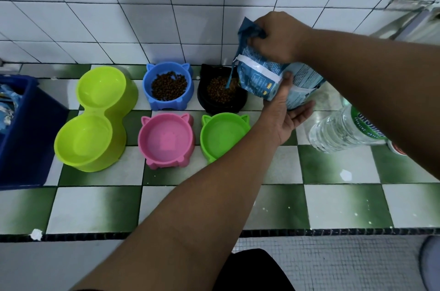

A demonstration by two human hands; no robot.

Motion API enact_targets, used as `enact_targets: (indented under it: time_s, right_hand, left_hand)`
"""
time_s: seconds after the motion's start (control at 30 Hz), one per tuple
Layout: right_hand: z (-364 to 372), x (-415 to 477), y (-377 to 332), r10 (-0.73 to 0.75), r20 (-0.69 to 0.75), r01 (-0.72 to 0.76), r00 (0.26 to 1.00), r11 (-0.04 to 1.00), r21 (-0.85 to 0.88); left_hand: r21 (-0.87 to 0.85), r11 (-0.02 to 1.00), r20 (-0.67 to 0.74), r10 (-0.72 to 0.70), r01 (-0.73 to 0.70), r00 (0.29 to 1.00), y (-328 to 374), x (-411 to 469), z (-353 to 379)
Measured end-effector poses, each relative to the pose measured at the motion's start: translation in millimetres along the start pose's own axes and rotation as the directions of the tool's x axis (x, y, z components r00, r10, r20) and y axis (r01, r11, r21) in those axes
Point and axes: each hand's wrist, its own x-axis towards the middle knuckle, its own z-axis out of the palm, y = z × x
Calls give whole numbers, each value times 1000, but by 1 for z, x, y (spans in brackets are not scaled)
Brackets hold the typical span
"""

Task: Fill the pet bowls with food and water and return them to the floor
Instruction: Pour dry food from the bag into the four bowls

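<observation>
A blue pet food bag (pixel 266 76) is held over the right side of the black bowl (pixel 222 92), which holds brown kibble. My right hand (pixel 276 36) grips the bag's top and my left hand (pixel 285 110) supports it from below. The blue bowl (pixel 167 86) to the left also holds kibble. In front stand a pink bowl (pixel 166 140) and a green bowl (pixel 222 136), both without food. A lime double bowl (pixel 95 117) with nothing in it sits at the left. A clear water bottle (pixel 345 129) lies on its side at the right.
All stands on a green-and-white checkered tiled counter (pixel 333 205) against a white tiled wall (pixel 142 5). A dark blue bin (pixel 26 138) with packets sits at the left edge. The counter's front edge runs along the bottom, with a mosaic floor below.
</observation>
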Motion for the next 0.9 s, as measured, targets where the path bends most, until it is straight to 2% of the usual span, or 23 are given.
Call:
enact_targets:
  time_s: [0.13, 0.27, 0.57, 0.9]
  right_hand:
    - [-2, -4, 4, 8, -13, -7, 1000, 1000, 7]
    - [-2, -11, 7, 35, -41, -32, 999, 997, 74]
    - [5, -29, 13, 96, -298, -29, 950, 975, 222]
    - [-9, -46, -4, 167, -450, -8, 877, 943, 333]
  left_hand:
    - [30, 1000, 17, 0, -1, 1000, -2, -3, 4]
    - [65, 998, -24, 6, -4, 1000, -1, 0, -1]
    - [126, 991, -107, 65, -51, 992, 4, -3, -5]
    - [193, 974, -58, 134, -121, 989, 20, -24, -6]
